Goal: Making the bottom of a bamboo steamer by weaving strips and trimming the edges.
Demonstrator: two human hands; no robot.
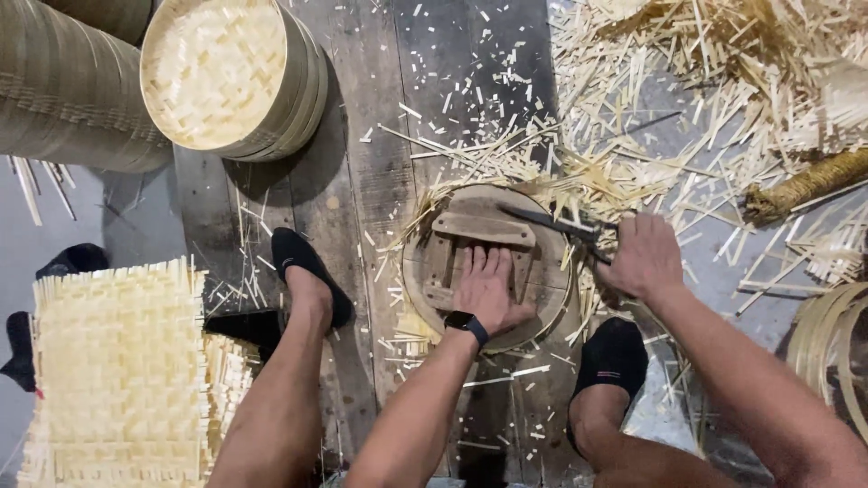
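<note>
Fingers of the left hand (486, 287) lie flat on a round wooden form (488, 262) on the plank floor (362, 181); the right hand (644, 258) apparently clenches a dark blade (551, 220) at its far-right rim.

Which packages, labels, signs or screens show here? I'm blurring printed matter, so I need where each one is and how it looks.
Smartwatch: the only screen, on the left wrist; small dark rectangular face on a black band, blank from this view.
Packages, labels, signs: none in view.
Left hand: pressed flat on the round wooden form, no printed matter near it.
Right hand: closed on a dark knife; nothing printed there.
</note>
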